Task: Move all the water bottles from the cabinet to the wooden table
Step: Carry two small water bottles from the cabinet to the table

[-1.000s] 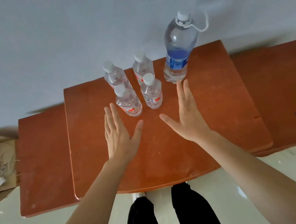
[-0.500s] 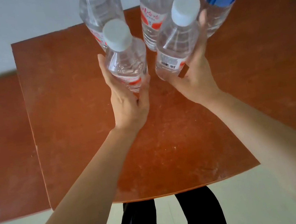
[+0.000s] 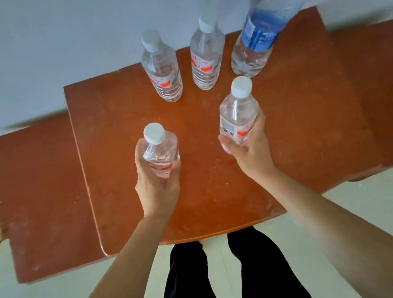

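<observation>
Bottles in both hands: my left hand (image 3: 156,181) is wrapped round the left bottle (image 3: 159,151) low on its body, and my right hand (image 3: 250,151) grips the right bottle (image 3: 237,116) with the barcode on its white label facing me and a red patch beside it. Both are white-capped and sit over the brown top (image 3: 299,122); I cannot tell whether their bases touch it. Beyond my left fingers stands a third bottle (image 3: 163,73), and beyond the gap between the hands a fourth bottle (image 3: 206,60). Both have red-and-white labels, the print too blurred to read. Past my right hand, further off, a big bottle (image 3: 264,27) carries a blue label — its lettering is also unreadable.
</observation>
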`<state>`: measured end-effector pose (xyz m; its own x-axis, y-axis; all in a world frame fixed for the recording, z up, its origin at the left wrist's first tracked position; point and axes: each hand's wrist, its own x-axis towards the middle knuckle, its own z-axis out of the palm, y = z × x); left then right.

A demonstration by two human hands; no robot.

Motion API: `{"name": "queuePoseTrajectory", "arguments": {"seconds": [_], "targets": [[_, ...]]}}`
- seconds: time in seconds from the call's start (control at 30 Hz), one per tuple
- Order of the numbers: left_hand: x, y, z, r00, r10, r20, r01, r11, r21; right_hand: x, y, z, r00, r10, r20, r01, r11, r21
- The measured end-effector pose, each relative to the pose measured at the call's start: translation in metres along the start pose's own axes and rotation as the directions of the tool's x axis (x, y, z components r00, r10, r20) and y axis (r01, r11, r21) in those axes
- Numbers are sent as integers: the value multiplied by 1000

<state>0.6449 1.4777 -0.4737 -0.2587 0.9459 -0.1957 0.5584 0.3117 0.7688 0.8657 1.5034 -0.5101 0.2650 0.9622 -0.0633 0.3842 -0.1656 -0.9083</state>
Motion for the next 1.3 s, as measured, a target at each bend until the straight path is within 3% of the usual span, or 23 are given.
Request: {"name": "queuePoseTrajectory", "arguments": {"seconds": [0.13,0.27,0.33,0.43,0.63,0.8,0.93,1.07,1.2,1.3], "targets": [[-18,28,-56,998,53,34,-56,993,100,-34,-48,-34,999,-2,-34,0,998,-66],[-18,64,-117,964,262,38,-263,936,235,-62,-100,-69,987,-109,-123,77,968,-237],[-14,86,-138,911,402,93,-410,860,303,-79,-124,-86,965,-171,-198,95,935,-342],[-10,120,-151,764,614,197,-641,687,342,-113,-156,-113,913,-226,-340,39,876,-480],[-58,189,-118,510,777,369,-858,434,273,-220,-175,-187,820,-206,-534,-144,829,-540],[-151,233,-80,145,919,368,-989,138,45,-348,-184,-252,670,-226,-707,-377,717,-586],[-262,261,-51,-168,947,274,-984,-145,-102,-475,-189,-297,459,-277,-845,-586,620,-521],[-391,267,-37,-339,923,185,-936,-310,-166,-606,-188,-318,254,-351,-901,-733,537,-416],[-537,243,-36,-441,887,135,-885,-405,-229,-757,-186,-322,144,-367,-919,-850,430,-305],[-657,222,-33,-556,828,74,-793,-501,-345,-881,-186,-320,10,-348,-937,-922,360,-144]]}}
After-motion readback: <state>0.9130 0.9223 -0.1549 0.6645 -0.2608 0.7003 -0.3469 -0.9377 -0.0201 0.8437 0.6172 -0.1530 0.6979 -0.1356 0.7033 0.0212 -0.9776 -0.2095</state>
